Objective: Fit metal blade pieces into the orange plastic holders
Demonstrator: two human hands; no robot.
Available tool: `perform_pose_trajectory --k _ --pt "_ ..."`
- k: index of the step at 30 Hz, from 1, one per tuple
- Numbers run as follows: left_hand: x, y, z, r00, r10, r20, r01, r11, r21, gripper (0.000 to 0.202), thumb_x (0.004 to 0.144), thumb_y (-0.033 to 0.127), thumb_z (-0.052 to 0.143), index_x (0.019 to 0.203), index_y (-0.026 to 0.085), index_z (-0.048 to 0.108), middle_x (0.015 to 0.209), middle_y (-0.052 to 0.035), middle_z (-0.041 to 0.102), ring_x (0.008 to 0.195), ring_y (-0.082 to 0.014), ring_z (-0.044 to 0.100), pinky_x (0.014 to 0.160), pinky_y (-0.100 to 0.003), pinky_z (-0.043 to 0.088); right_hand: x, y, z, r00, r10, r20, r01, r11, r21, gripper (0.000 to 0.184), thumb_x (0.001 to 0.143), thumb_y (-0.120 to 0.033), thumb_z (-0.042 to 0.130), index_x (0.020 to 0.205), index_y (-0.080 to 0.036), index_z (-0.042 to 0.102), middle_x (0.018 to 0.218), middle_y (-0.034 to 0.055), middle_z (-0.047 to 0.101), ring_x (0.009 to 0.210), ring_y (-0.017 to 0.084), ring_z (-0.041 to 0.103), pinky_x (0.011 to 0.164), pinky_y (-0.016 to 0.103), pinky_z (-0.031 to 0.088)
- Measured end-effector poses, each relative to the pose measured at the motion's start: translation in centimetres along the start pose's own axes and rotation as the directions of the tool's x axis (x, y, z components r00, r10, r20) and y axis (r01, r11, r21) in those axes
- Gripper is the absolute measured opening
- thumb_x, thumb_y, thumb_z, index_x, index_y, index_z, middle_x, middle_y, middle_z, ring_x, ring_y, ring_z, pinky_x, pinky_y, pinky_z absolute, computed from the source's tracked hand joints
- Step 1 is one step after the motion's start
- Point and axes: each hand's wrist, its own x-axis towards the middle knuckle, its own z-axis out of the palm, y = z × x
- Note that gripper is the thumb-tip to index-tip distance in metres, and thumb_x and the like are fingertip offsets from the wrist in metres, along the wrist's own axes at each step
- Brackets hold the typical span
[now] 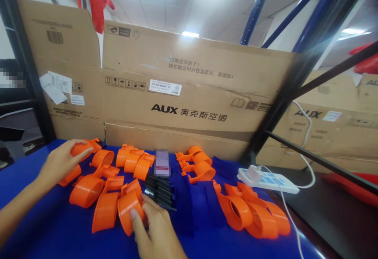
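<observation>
My left hand [60, 158] reaches to the back left of the blue table, with thumb and fingers closed round an orange plastic ring with a tab [81, 151]. Nearer the front, my right hand [156, 225] grips another orange plastic ring [130, 209], thumb on its front and fingers at its right side. Beside it on the left lies a similar orange ring [104, 211], and a wider one [88, 191] sits behind that. Several black strip-like pieces [159, 190] lie in a stack just behind my right hand.
More orange rings lie at the back [141, 166], back right [202, 168] and right [260, 219]. A pixelated upright rectangle [162, 162] stands against the cardboard [189, 109]. A white power strip [268, 179] with trailing cables lies right, beside a dark rack post [277, 101].
</observation>
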Motion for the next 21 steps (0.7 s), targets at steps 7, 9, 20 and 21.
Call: perform_pose_trajectory --k 7,9,20,21 --pt "-0.7 0.7 0.1 0.961 0.068 -0.268 -0.072 0.997 -0.006 0.040 0.091 0.059 0.059 0.100 0.021 0.061 0.102 -0.0029 0.063 0.097 -0.0248 0.063 0.089 -0.033 0.046 0.6 0.9 1.7 0.956 0.243 0.166 -0.282 0.917 0.281 0.067 0.095 -0.056 0.060 0.151 -0.023 0.045 0.115 0.0137 0.070 0.063 0.016 0.070 0.047 0.024 0.057" --pt "-0.8 1.2 0.0 0.946 0.104 -0.306 -0.116 0.993 -0.022 0.038 0.092 0.058 0.058 0.099 0.021 0.060 0.101 -0.0028 0.061 0.097 -0.0240 0.062 0.091 -0.033 0.046 0.8 0.8 1.6 0.947 0.270 0.171 -0.312 0.900 0.304 0.079 0.092 -0.056 0.065 0.156 -0.023 0.035 0.125 0.0173 0.065 0.060 0.014 0.069 0.044 0.023 0.056" --pt "0.5 2.6 -0.4 0.956 -0.080 -0.283 0.033 0.985 -0.169 0.036 0.084 0.054 0.072 0.096 0.021 0.065 0.097 -0.0003 0.065 0.091 -0.0234 0.063 0.084 -0.031 0.046 -1.3 -0.9 -3.3 0.988 0.151 -0.036 -0.141 0.972 0.190 0.066 0.091 -0.046 0.069 0.151 -0.030 0.049 0.112 0.0131 0.068 0.069 0.019 0.071 0.057 0.031 0.060" --pt "0.7 2.6 -0.4 0.956 -0.120 -0.266 0.067 0.977 -0.201 0.038 0.082 0.055 0.073 0.097 0.021 0.065 0.096 0.0002 0.065 0.089 -0.0228 0.062 0.080 -0.030 0.046 -1.4 -0.9 -3.8 0.986 0.167 -0.025 -0.158 0.967 0.201 0.064 0.092 -0.048 0.067 0.150 -0.029 0.050 0.108 0.0119 0.069 0.065 0.018 0.069 0.056 0.031 0.060"
